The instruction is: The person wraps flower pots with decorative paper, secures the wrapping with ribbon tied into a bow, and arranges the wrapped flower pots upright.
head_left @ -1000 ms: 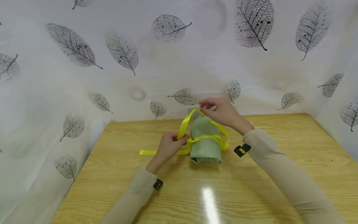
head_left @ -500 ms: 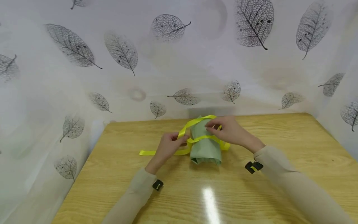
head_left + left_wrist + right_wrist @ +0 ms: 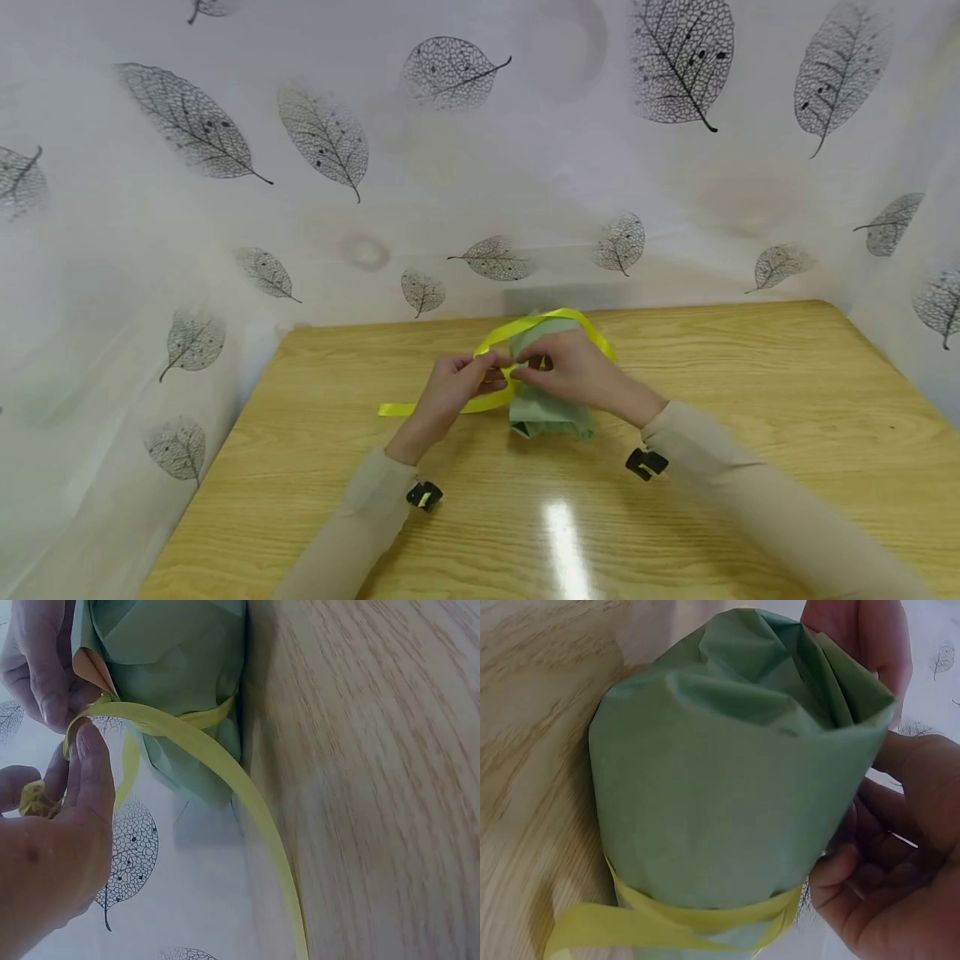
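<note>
A bundle wrapped in pale green paper point(image 3: 551, 410) lies on the wooden table, its gathered, folded end filling the right wrist view. Around its middle runs a yellow ribbon point(image 3: 705, 919). In the head view the ribbon arches over the bundle's far end, and one tail lies on the table to the left. My left hand point(image 3: 453, 385) pinches the ribbon between thumb and fingers at the bundle's left side. My right hand point(image 3: 573, 371) reaches across the bundle, fingers bent, tips right at the left fingertips; I cannot tell whether it grips the ribbon.
The wooden table point(image 3: 315, 517) has its back edge close behind the bundle. White cloth point(image 3: 420, 200) printed with dark leaves hangs behind and at both sides. A black strap mount point(image 3: 425, 497) sits on the left wrist, another point(image 3: 647, 463) on the right.
My right hand has come down from above the bundle's far end and left to meet the left hand. The ribbon's arch has sunk lower over the bundle. The left hand has hardly moved.
</note>
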